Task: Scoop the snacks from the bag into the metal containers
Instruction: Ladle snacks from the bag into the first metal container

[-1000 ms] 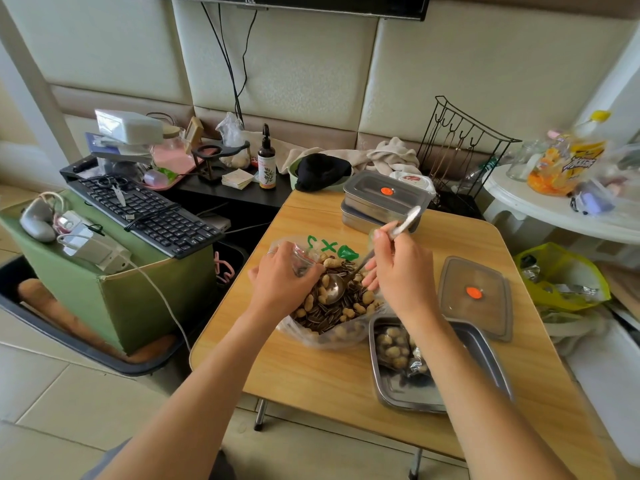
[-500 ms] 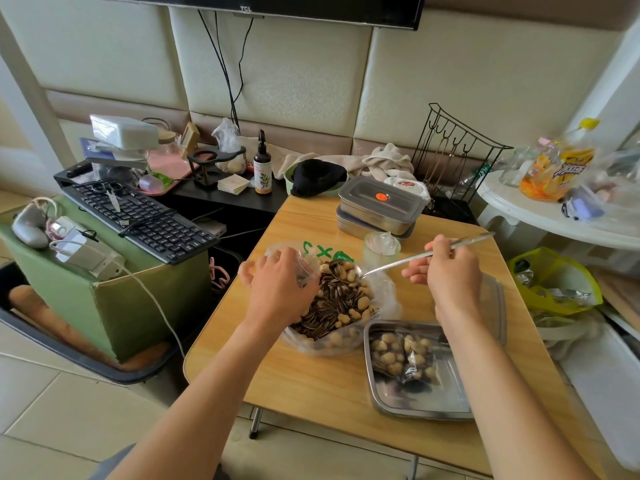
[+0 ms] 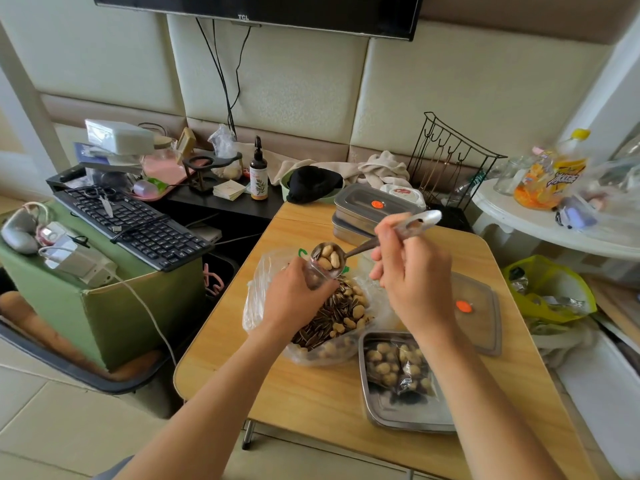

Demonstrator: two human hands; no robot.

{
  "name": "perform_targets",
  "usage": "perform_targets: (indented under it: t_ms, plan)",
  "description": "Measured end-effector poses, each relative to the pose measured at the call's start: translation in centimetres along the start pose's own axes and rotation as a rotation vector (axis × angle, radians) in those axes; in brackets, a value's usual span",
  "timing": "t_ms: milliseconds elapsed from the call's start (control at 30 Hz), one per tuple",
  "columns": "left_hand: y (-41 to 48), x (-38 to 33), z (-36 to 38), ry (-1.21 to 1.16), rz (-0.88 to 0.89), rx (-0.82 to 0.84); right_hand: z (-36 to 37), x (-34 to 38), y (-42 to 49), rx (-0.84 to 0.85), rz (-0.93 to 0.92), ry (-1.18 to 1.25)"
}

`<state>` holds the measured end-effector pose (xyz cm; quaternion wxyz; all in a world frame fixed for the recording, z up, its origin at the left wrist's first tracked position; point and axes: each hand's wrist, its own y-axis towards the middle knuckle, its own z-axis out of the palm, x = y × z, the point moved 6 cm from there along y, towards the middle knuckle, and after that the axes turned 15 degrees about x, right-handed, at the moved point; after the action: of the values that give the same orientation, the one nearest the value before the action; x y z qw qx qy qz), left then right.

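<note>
A clear plastic bag (image 3: pixel 263 289) of peanuts and striped sunflower seeds lies open on the wooden table (image 3: pixel 311 403). My left hand (image 3: pixel 294 299) grips the bag's rim at its left side. My right hand (image 3: pixel 412 282) holds a metal spoon (image 3: pixel 327 259) by the handle; the bowl, filled with peanuts, hovers just above the bag's far edge. An open metal container (image 3: pixel 405 417) with a few peanuts and small wrapped snack packets sits to the right of the bag, partly under my right forearm.
The container's lid (image 3: pixel 481 313) with an orange dot lies right of my right hand. Two stacked closed metal containers (image 3: pixel 367 213) stand at the table's far edge. A keyboard (image 3: pixel 138 226) on a green box is left; a yellow bag (image 3: pixel 554 289) is right.
The spoon dug into the bag, swung flat toward the right, and now is raised over the bag's far edge with peanuts in its bowl. My left hand stayed on the bag.
</note>
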<state>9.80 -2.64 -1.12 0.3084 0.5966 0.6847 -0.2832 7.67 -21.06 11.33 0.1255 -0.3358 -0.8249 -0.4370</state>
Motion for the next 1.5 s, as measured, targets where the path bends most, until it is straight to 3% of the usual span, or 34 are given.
perform_targets:
  t_ms: [133, 567, 767, 967, 1067, 1200, 1500]
  plan:
    - [0.2, 0.0, 0.0, -0.113, -0.008, -0.025, 0.8, 2.4, 0.1, 0.028, -0.222, -0.191]
    - [0.2, 0.0, -0.2, -0.225, 0.027, -0.037, 0.7, 2.8, -0.2, -0.044, -0.264, -0.205]
    - [-0.8, -0.4, -1.6, -0.299, 0.052, -0.066, -0.6, -0.2, -0.3, -0.172, -0.022, -0.209]
    - [-2.1, 0.1, -4.5, -0.452, 0.122, -0.202, 0.7, -3.2, -0.9, -0.04, 0.318, 0.014]
    - [-2.4, 0.5, -5.0, -0.497, 0.119, -0.193, 1.3, -3.8, -0.9, -0.007, 0.393, 0.1]
    - [-2.3, 1.1, -4.7, -0.416, 0.058, -0.123, 2.3, -3.0, -0.5, 0.088, 0.315, 0.063]
    - [-2.0, 1.6, -4.1, -0.304, -0.017, -0.029, 5.9, 1.0, 0.2, 0.299, -0.079, -0.028]
